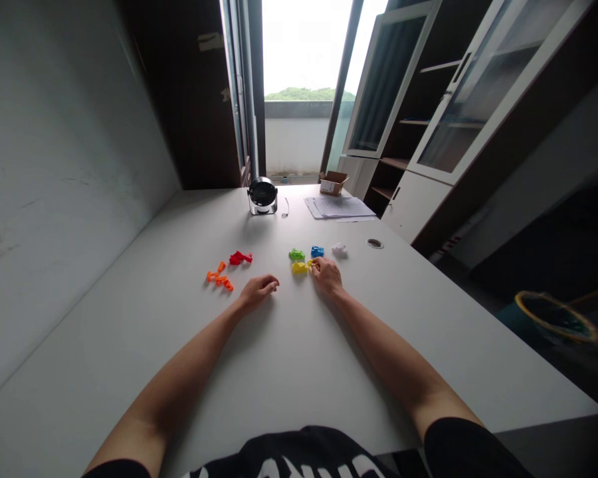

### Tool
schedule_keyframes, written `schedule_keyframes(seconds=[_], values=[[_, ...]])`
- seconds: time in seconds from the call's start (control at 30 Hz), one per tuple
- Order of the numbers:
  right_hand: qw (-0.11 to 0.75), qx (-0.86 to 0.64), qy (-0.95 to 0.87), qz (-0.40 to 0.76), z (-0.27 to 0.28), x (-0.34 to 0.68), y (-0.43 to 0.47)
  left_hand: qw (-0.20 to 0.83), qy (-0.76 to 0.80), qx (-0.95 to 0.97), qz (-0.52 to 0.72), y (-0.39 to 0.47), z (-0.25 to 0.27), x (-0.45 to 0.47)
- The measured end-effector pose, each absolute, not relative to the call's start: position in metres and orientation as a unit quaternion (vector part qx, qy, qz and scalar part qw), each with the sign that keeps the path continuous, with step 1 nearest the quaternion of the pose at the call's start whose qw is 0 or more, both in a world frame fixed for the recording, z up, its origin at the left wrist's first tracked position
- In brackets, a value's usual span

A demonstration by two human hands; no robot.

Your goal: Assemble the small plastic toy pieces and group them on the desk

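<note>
My right hand is over the table, thumb and fingertips pinched on a small yellow plastic piece. Right beside it, to the left, lie more yellow pieces. Just beyond are a green cluster and a blue piece; a white cluster sits farther right. My left hand rests on the tabletop, fingers loosely curled and apart, with nothing visible in it. Nearest to it are orange pieces on the left and a red cluster beyond. Their exact shapes are too small to make out.
On the white table, a black round device on a stand is at the back. Papers and an open cardboard box stand back right, near a cable hole. A wall borders the left side.
</note>
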State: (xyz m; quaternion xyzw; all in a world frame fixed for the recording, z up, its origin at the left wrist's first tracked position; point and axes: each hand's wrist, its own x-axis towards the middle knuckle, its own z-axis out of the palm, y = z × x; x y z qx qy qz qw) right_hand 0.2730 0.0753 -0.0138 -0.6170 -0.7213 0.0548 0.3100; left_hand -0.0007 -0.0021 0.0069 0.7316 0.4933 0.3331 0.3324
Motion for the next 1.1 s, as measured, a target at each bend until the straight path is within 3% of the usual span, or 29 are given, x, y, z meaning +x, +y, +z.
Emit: schedule_keyframes(seconds=[0.53,0.87,1.1], values=[[0.459,-0.579,-0.637,0.219,-0.022,0.282,0.088,0.332,0.495,0.735,0.325,-0.002,0.007,0.0],[0.502,-0.449,-0.615,0.411,-0.026,0.279,0.095,0.328,0.492,0.736,0.329,-0.002,0.007,-0.001],[0.509,-0.432,-0.642,0.378,-0.022,0.279,0.092,0.329,0.495,0.735,0.326,-0.004,0.008,0.0]])
